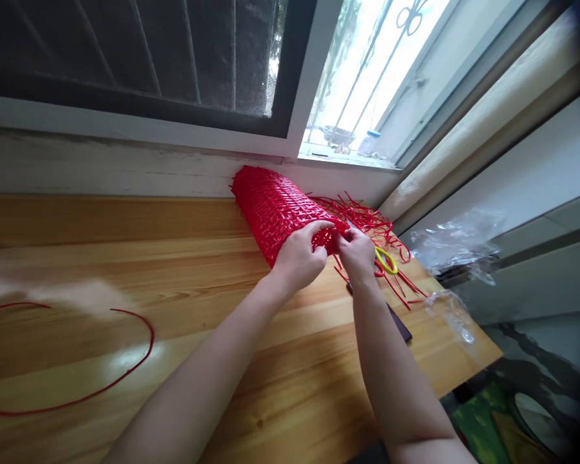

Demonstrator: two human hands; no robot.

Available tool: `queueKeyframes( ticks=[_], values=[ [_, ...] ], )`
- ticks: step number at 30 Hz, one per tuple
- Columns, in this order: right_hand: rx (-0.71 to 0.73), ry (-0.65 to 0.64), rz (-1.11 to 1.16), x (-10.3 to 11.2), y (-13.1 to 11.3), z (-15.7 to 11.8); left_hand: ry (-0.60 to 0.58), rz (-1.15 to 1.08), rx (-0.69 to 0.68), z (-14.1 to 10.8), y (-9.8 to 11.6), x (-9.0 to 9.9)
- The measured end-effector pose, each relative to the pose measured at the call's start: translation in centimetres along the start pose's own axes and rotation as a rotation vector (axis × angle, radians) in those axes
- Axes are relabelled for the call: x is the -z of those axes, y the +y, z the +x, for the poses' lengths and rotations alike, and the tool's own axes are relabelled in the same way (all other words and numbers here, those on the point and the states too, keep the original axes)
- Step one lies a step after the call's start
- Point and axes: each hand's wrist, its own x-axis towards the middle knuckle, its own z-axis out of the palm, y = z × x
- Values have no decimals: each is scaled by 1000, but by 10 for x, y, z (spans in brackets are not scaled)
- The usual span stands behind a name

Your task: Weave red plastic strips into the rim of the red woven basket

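While both bare hands close on the near end of a red woven basket piece (275,209) at centre frame, the left hand (298,258) clamps its edge w/ fingers curled over the top, thumb underneath. The right hand (356,252), just beside it and nearly touching, pinches tight on what looks like a loose strand at the weave's rim; exactly what sits betw. the fingertips can't be made out.

The weave lies on its side on a wooden table (174,309), far end pushed up against the white wall ledge below the window (367,71) in the upper half of the frame. Loose red strands (367,216) fan out from the piece to the right, behind and below the right hand. Scissors w/ yellow handles (385,260) lie among them, just right of the right wrist. A dark flat object, poss. a phone (400,325), rests on the table under the right forearm, partly hidden.

Lower left: one long red strand (125,374) curves across the tabletop, well apart from the hands. Right edge of table: crumpled clear plastic wrap (452,248), some hanging off the corner.
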Motion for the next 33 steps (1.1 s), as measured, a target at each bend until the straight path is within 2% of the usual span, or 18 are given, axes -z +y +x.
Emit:
queueKeyframes(
  ticks=[3, 5, 8, 11, 14, 17, 21, 25, 30, 33],
  values=[
    [1, 27, -37, -1, -2, -1, 9, -2, 5, -1, -1, -1],
    [9, 13, 18, -1, -4, -4, 25, -2, 14, -2, -3, -1],
    [1, -105, 233, 0, -5, -13, 66, 4, 25, -6, -7, 0],
    [-76, -247, 506, 1, -5, -23, 96, 1, 31, -9, -12, 0],
    [-137, -282, 602, 1, -4, -28, 93, -3, 49, -11, -15, 0],
    [-109, -222, 536, -1, -3, -31, 96, 14, 69, -14, -17, 0],
    [-20, -100, 280, -5, -4, -36, 99, 41, 83, -23, -26, -1],
    [64, -99, 59, -7, -11, -48, 68, 34, 173, -39, -44, -5],
    [201, -70, -185, -16, -22, -64, 51, -33, 193, -62, -65, -9],
    [260, -70, -238, -27, -28, -73, 18, 28, 197, -71, -70, -6]
  ],
)
